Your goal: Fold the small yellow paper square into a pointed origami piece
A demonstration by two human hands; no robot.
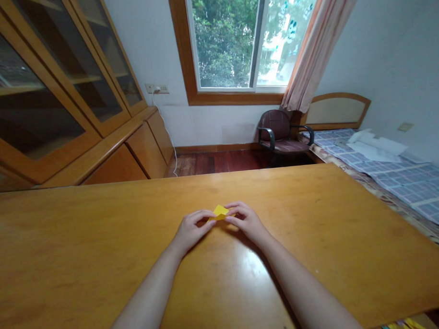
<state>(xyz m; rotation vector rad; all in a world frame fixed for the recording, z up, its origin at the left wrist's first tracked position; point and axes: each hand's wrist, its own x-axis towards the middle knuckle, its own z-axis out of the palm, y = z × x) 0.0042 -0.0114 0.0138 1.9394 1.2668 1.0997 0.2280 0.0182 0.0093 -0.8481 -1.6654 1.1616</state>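
Note:
A small folded piece of yellow paper (220,212) is held between my two hands, over the middle of the wooden table (100,245). My left hand (195,227) pinches its left side between thumb and fingers. On the opposite side, my right hand (246,220) grips the paper the same way, thumb towards me. The paper has a pointed, diamond-like upper face with a crease across its front. Its outer corners are partly covered by my fingertips.
Beyond the table's far edge stand a dark red armchair (278,129) and a window (233,44). Glass-door cabinets (64,59) line the left wall. To the right is a bed (396,172) with white sheets of material on it. Colourful bits (405,325) show at the bottom right.

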